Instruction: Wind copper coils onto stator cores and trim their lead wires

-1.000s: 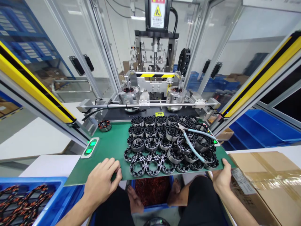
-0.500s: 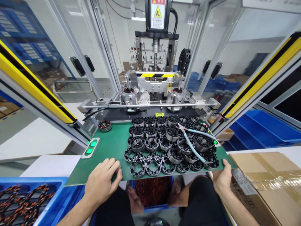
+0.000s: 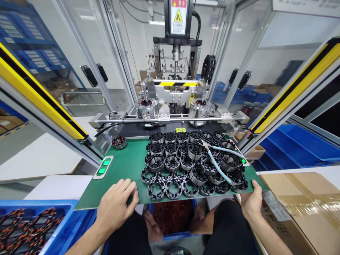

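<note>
My left hand (image 3: 118, 202) rests at the front edge of the green work surface (image 3: 127, 159). Its fingers are curled in loosely and nothing shows in them. At the right front corner, my right hand (image 3: 252, 202) grips the board's edge, thumb on top and fingers hidden underneath. Between the hands stand rows of black-and-silver stator cores (image 3: 172, 162), some stacked. Side cutters with light blue handles (image 3: 217, 164) lie open on top of the right-hand stacks. One stator wound with copper wire (image 3: 119, 142) sits alone at the back left.
Behind the board is a machine with two silver fixtures (image 3: 147, 109), each holding a wound stator. Yellow-and-black posts (image 3: 42, 95) flank it. A blue bin (image 3: 61, 226) of wound stators stands left, a cardboard box (image 3: 305, 198) right. A blue tray (image 3: 195, 212) lies between the feet.
</note>
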Motion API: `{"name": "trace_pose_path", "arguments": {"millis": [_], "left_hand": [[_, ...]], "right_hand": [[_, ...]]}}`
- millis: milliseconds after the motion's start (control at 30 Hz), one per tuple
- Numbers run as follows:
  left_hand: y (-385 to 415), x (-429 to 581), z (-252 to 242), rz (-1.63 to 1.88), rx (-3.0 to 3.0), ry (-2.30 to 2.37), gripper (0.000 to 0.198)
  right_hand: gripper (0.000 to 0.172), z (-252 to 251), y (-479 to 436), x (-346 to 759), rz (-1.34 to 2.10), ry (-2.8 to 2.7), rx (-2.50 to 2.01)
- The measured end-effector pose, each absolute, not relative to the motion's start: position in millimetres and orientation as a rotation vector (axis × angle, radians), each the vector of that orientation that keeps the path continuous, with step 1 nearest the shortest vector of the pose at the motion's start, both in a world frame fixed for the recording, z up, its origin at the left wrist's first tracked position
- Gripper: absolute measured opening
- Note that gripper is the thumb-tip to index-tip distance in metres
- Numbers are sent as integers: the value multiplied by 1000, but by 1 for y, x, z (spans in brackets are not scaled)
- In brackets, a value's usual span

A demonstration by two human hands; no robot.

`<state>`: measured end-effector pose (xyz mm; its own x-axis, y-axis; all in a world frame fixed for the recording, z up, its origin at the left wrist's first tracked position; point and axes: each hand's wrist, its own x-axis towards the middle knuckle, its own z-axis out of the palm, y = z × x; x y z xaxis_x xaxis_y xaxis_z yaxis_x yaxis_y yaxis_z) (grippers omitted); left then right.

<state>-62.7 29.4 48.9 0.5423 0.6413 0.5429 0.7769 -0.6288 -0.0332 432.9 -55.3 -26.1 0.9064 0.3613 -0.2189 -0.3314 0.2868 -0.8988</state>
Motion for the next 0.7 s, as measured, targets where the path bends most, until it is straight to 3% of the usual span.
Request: {"name": "trace_pose_path", "arguments": {"millis": [700], "left_hand": [[29,-63,49,-707,-2502,-1189,27]], "right_hand": [[48,-39,-60,444,505,-30,-1185]]}}
